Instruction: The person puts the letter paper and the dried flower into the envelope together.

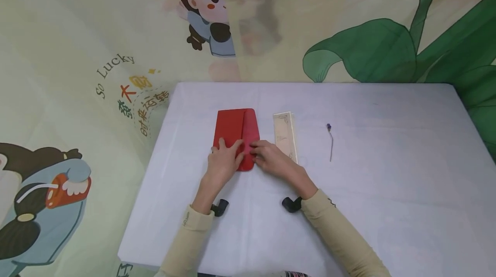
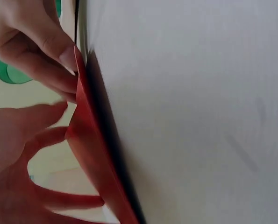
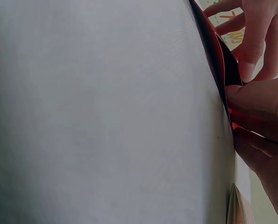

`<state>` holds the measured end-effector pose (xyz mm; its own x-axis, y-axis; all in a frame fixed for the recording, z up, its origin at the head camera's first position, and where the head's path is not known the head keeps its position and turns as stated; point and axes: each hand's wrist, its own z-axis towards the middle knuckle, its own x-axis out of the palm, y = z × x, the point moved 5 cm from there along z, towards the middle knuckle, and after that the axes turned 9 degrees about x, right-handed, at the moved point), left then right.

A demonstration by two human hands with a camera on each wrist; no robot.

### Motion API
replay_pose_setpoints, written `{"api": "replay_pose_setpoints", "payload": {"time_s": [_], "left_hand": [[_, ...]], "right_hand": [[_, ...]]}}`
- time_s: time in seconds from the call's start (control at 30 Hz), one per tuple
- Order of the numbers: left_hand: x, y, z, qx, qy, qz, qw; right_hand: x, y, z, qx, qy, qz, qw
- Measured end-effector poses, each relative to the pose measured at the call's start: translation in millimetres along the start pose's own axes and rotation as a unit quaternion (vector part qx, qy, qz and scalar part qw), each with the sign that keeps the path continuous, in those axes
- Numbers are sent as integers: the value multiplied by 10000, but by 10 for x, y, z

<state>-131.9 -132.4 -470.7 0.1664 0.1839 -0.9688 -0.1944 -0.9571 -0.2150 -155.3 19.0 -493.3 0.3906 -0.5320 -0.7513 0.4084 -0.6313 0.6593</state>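
Red rectangular paper envelope [image 1: 229,125] lies on the white cloth-covered counter [image 1: 387,173]. Left grip [image 1: 222,161] rests spread on it; right grip [image 1: 272,158] pinches its rounded pinkish-red flap [image 1: 251,124].

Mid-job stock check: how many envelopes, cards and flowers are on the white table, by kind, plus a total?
Envelope, red: 1
Card, cream, folded: 1
Flower, dark head on a thin stem: 1
Total: 3
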Motion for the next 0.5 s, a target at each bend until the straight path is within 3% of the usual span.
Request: {"api": "replay_pose_setpoints", "payload": {"time_s": [0.1, 0.33, 0.5], "left_hand": [[5, 56, 9, 160, 163, -110, 9997], [-28, 178, 31, 339, 747, -830, 9932], [-39, 207, 41, 426, 918, -935, 9905]], "right_hand": [[10, 10, 1, -23, -17, -59, 10000], [-2, 26, -9, -50, -70, -115, 9999], [-2, 23, -15, -132, -137, -183, 9997]]}}
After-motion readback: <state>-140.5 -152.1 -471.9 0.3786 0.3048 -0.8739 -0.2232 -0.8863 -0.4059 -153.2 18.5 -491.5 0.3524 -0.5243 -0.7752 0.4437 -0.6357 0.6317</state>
